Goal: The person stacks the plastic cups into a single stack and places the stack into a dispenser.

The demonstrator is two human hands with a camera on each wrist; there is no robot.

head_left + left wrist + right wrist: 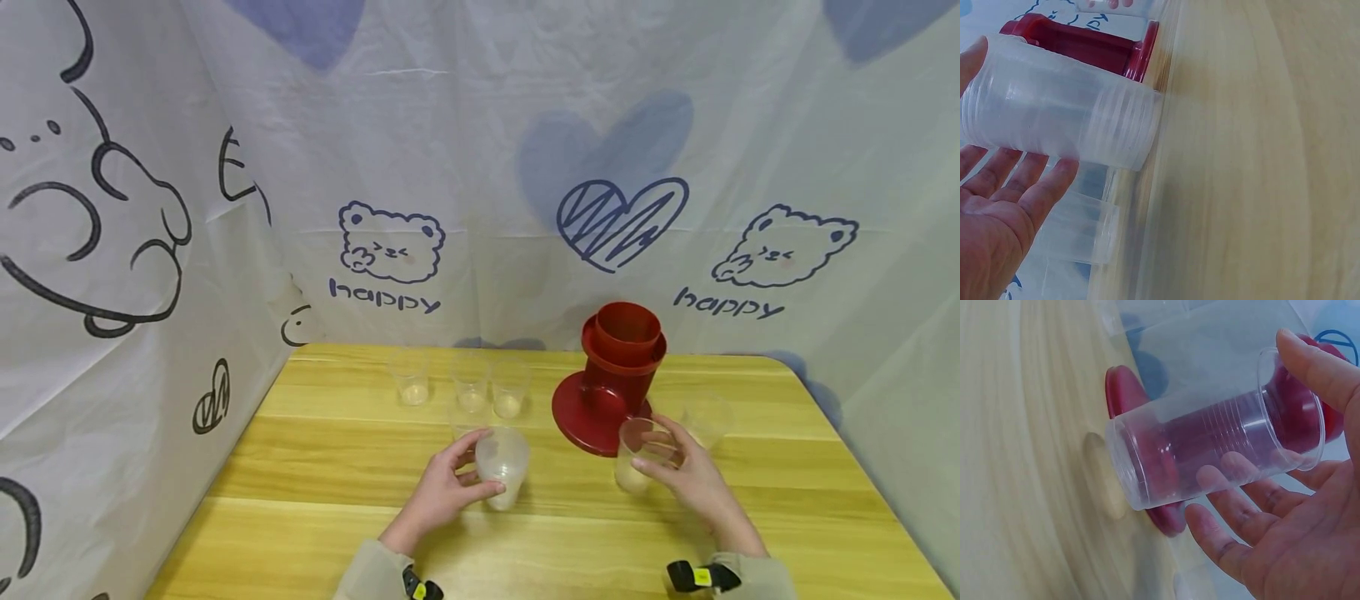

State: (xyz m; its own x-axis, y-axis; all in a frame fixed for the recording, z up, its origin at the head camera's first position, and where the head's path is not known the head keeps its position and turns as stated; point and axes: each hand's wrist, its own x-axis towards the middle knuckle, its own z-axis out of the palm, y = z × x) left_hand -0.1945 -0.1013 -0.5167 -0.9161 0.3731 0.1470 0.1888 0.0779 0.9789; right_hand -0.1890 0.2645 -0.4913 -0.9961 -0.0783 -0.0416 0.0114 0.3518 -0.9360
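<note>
My left hand (474,467) grips a stack of clear plastic cups (502,465), tilted, its bottom end low by the wooden table (315,467). In the left wrist view the stack (1060,119) lies across my fingers (1029,187). My right hand (651,447) holds a single clear cup (639,457) close in front of a red cup holder (613,375) with a round base. The right wrist view shows that cup (1210,450) between thumb and fingers (1241,512), with the red holder (1125,394) behind it.
Three clear cups (471,390) stand in a row at the back of the table. Another clear cup (707,419) stands right of the red holder, and one (1079,231) stands just behind the stack. A printed cloth (480,208) walls in the back and left sides.
</note>
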